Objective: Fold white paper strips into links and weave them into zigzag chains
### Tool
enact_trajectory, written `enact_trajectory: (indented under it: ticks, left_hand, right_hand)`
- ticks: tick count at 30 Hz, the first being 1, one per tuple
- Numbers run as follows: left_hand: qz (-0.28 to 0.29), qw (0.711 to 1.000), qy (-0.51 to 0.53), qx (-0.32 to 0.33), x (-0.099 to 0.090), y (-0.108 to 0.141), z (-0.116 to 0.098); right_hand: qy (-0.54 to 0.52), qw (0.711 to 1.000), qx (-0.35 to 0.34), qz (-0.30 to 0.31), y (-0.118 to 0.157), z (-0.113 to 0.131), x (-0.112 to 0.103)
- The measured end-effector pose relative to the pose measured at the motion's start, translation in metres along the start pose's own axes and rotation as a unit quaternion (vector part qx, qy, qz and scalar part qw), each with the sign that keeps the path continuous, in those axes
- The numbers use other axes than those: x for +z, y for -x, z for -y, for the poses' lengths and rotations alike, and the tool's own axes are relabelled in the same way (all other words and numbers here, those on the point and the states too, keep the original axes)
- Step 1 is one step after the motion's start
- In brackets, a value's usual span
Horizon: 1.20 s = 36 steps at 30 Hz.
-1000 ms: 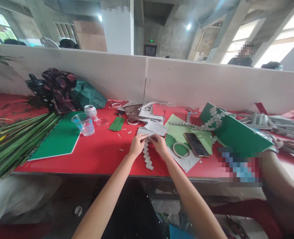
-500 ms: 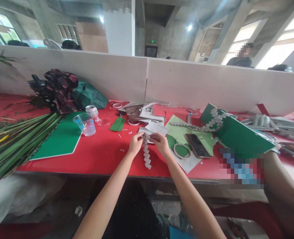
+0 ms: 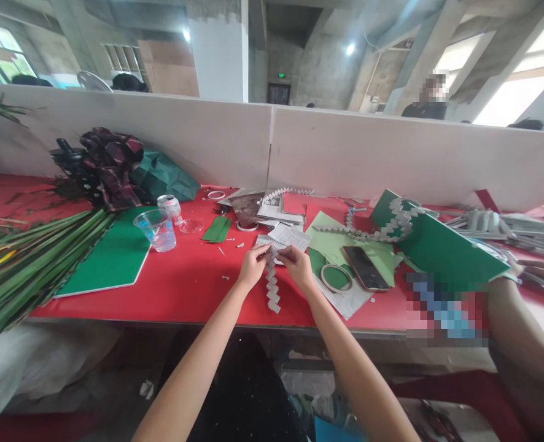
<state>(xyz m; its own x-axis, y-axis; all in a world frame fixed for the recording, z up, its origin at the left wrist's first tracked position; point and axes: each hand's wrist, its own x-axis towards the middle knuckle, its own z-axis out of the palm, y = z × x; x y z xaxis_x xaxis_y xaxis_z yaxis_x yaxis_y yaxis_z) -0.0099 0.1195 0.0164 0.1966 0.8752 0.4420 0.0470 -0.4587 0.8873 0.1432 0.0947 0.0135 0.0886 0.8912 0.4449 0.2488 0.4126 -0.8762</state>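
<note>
A zigzag chain of folded grey-white paper [image 3: 272, 288] hangs down between my hands toward the table's front edge. My left hand [image 3: 253, 265] pinches its upper end from the left, thumb and fingers pressed together. From the right, my right hand [image 3: 296, 264] closes its fingertips on the same end. The exact fold under the fingertips is too small to make out. Just behind the hands lie printed paper sheets [image 3: 290, 236]. A longer chain of the same folded paper [image 3: 382, 234] curves over light green sheets [image 3: 322, 222] to the right.
On the red table [image 3: 193, 288] stand a plastic cup [image 3: 164, 238] and a can [image 3: 169, 207]. Long green leaves [image 3: 46, 258] and a green board [image 3: 108, 261] lie left. A phone [image 3: 365, 268] and a ring [image 3: 336, 279] lie right, near another person's arm [image 3: 520, 331].
My hands and the paper chain stay in nearly the same place, with only a slight shift of the view. In the background a person has moved a little to the left.
</note>
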Motion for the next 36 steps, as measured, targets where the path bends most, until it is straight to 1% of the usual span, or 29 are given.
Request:
enact_trajectory:
  ticks: [3, 5, 9, 11, 15, 18, 23, 28, 30, 33, 36]
  left_hand:
    - [-0.008, 1.0, -0.006, 0.01, 0.0, 0.001, -0.002]
    - [-0.024, 1.0, 0.001, 0.004, 0.0, 0.001, -0.003]
    - [-0.057, 0.997, 0.034, -0.051, 0.001, 0.0, -0.005]
    - [-0.065, 0.995, 0.039, -0.064, 0.001, 0.001, -0.005]
    - [-0.067, 0.997, 0.004, -0.036, 0.004, 0.004, -0.006]
    - [-0.062, 0.998, -0.012, -0.018, 0.005, 0.005, -0.005]
    - [-0.047, 0.999, -0.013, -0.019, 0.006, 0.006, -0.004]
    - [-0.006, 0.998, 0.054, -0.036, 0.004, 0.005, -0.008]
    - [0.007, 0.996, 0.082, -0.045, 0.003, 0.005, -0.012]
    - [0.009, 0.993, 0.105, -0.055, 0.002, 0.005, -0.016]
    - [0.018, 0.993, 0.11, -0.048, 0.001, 0.004, -0.017]
  right_hand:
    - [0.012, 1.0, -0.008, 0.001, 0.0, 0.003, 0.001]
    - [0.011, 1.0, -0.015, 0.006, 0.001, 0.006, 0.003]
    - [0.02, 0.999, -0.03, 0.01, 0.001, 0.012, 0.004]
    - [0.039, 0.999, -0.034, 0.007, 0.0, 0.011, 0.003]
    - [0.067, 0.997, -0.033, 0.002, -0.002, 0.003, 0.002]
    - [0.053, 0.998, -0.017, 0.009, -0.003, 0.0, 0.003]
    - [-0.015, 0.999, 0.023, 0.02, -0.003, 0.0, 0.004]
    - [-0.061, 0.997, 0.034, 0.01, -0.005, 0.001, 0.0]
    - [-0.085, 0.995, 0.044, 0.021, -0.005, 0.002, -0.002]
    - [-0.114, 0.99, 0.07, 0.049, -0.006, 0.005, -0.004]
    - [-0.13, 0.985, 0.091, 0.066, -0.006, 0.007, -0.006]
